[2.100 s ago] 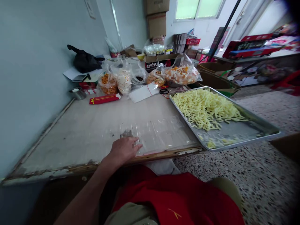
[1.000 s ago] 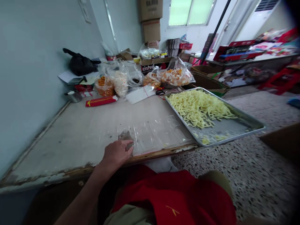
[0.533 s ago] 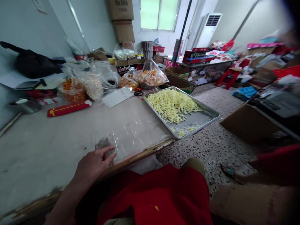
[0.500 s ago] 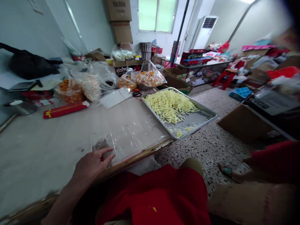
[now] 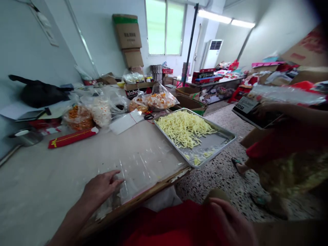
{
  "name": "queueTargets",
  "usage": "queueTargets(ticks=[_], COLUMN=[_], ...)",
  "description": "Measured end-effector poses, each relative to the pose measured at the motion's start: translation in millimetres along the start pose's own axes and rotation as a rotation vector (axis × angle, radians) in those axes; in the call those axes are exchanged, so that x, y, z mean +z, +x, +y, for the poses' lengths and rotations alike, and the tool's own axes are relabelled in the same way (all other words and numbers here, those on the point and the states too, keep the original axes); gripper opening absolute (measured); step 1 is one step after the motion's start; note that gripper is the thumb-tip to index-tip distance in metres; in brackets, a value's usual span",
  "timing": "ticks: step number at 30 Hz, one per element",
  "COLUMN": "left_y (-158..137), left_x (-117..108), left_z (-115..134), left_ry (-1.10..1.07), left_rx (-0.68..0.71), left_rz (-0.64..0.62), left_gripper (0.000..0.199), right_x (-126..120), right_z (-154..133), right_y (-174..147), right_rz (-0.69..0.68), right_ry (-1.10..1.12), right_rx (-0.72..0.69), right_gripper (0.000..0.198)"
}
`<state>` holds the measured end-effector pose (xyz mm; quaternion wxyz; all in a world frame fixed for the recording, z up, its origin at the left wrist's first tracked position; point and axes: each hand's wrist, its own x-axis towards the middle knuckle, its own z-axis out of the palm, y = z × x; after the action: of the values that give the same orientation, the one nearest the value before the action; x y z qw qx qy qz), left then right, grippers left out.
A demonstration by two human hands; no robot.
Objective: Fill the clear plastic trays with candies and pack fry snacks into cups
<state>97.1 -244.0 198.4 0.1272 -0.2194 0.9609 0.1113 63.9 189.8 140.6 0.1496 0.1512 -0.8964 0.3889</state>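
Note:
My left hand (image 5: 104,184) rests near the table's front edge, its thumb and index finger stretched out and apart. Under and beside the fingers lies clear plastic film (image 5: 139,171), flat on the pale tabletop. My right hand (image 5: 228,217), blurred, is low over my red-covered lap; what its fingers do is hard to make out. A metal tray (image 5: 219,145) juts past the table's right corner, with a heap of pale yellow strips (image 5: 181,128) in it. Some smaller bits lie at the tray's near end.
Scissors (image 5: 149,117), a white sheet (image 5: 125,123) and a long red packet (image 5: 73,137) lie farther back. Behind them stand clear bags of orange snacks (image 5: 78,118) and a metal mug (image 5: 27,136). At right a person in red carries a dark box (image 5: 247,107) topped with clear plastic.
The view has tilted up, so the scene sits lower. My right hand has come into view over my lap. The other person now shows with the box. My left hand has barely shifted.

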Motion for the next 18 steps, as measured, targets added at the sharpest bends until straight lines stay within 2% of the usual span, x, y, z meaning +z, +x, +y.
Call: queueTargets(ticks=[2,4,5,8,9,12,13,14,16,17,18], left_y=[5,10,12,22,27,50,61,73,103,121,140], left_x=[-1,-2,-3,-8,-11,-25,-30,-34,-43,-46,-50], left_z=[10,16,15,-5,-18,-59,-71,-80,-90,-89,-85], left_ry=[-0.001,0.019,0.019,-0.001,-0.004,-0.016,-0.027,-0.039,-0.08,-0.113,-0.157], left_rx=[0.064,0.129,0.15,0.165,0.154,0.128,0.132,0.144,0.176,0.193,0.214], left_rz=[0.042,0.08,0.08,0.026,0.008,-0.046,-0.051,-0.046,-0.012,0.015,0.051], left_gripper=[0.058,0.055,0.054,0.052,0.052,0.053,0.053,0.053,0.052,0.051,0.051], right_x=[30,63,79,111,116,127,131,135,142,142,140], right_z=[-42,-83,-100,-131,-136,-140,-138,-135,-127,-121,-115], right_y=[40,82,102,151,162,179,180,181,184,188,193], right_rz=[-0.169,-0.213,-0.217,-0.424,-0.438,-0.24,-0.226,-0.283,-0.483,-0.552,-0.566], right_ry=[0.144,0.193,0.16,0.025,0.033,0.148,0.154,0.135,0.082,0.082,0.102], right_rx=[-0.187,-0.339,-0.368,-0.457,-0.452,-0.351,-0.34,-0.338,-0.307,-0.259,-0.19], right_gripper=[0.021,0.024,0.023,0.015,0.013,0.018,0.019,0.018,0.02,0.023,0.027])
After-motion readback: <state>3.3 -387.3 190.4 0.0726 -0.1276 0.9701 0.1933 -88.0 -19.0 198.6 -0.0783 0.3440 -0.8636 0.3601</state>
